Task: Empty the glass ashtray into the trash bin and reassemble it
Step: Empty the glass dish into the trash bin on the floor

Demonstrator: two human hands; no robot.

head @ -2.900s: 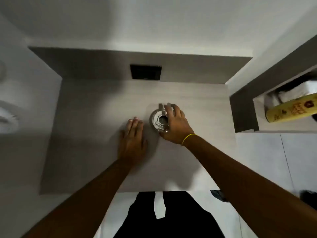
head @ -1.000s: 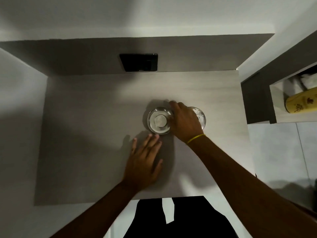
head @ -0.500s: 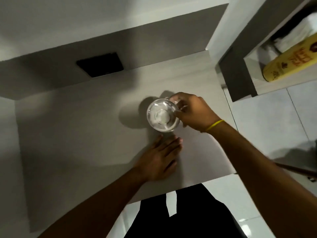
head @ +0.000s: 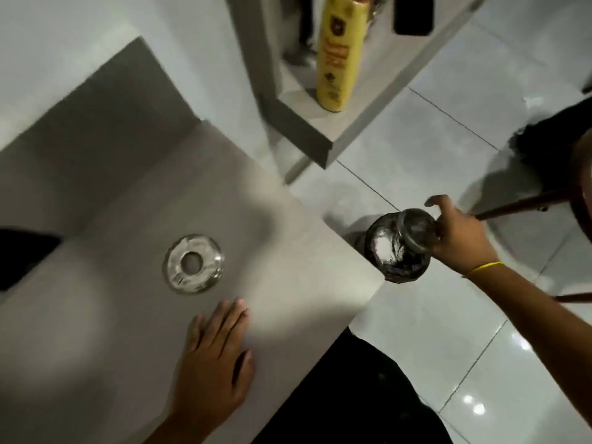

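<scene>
Lifted off the table (head: 288,251) since a moment ago, the glass bowl (head: 416,233) now tilts over the bin (head: 394,254) on the tiled floor (head: 448,331), right hand (head: 458,238) fingers pinching it. Its ring lid (head: 193,264) lies on the table beyond the flat, loosely spread left hand (head: 211,376); a yellow bottle (head: 339,52) stands on a shelf (head: 320,123).

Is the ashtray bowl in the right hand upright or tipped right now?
Tipped. The right hand holds the glass bowl on its side over the bin; its lid lies on the counter.

head view looks steeply down, close.
</scene>
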